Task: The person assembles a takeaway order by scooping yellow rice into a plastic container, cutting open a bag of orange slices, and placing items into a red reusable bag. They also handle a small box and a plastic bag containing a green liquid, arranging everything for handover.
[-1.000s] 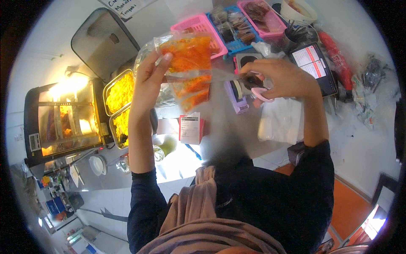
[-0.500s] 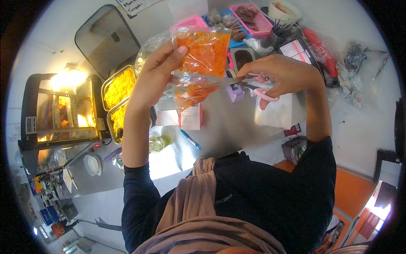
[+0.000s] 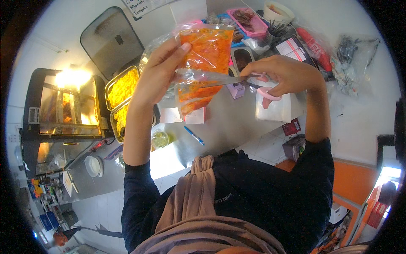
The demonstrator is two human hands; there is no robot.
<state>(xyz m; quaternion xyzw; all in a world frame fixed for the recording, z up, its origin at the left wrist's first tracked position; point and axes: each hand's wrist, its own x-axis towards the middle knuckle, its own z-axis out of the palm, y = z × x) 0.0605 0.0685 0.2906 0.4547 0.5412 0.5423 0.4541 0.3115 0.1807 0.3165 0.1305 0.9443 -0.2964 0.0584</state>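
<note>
My left hand (image 3: 163, 70) pinches a clear plastic packet (image 3: 207, 53) of orange, saucy food by its left side, thumb in front. Below a clear band of plastic hangs a lower, smaller orange-filled part (image 3: 194, 97); I cannot tell if the two parts are joined. In my right hand (image 3: 287, 74) are scissors with pink handles (image 3: 269, 94), fingers through the loops. Their blades point left and lie across the clear band, with the packet's plastic between or behind them. Both hands are raised above the metal counter (image 3: 228, 127).
On the left stand metal trays of yellow food (image 3: 123, 88) and a lit glass display case (image 3: 67, 110). A blue pen (image 3: 194, 135) and a cup of greenish liquid (image 3: 160, 139) are on the counter. Beyond the hands are a pink basket (image 3: 249, 21) and a white bowl (image 3: 278, 12).
The view has shifted slightly, and the packet's lower part hangs at a somewhat different angle. Both hands keep their grips, with the scissors still across the packet.
</note>
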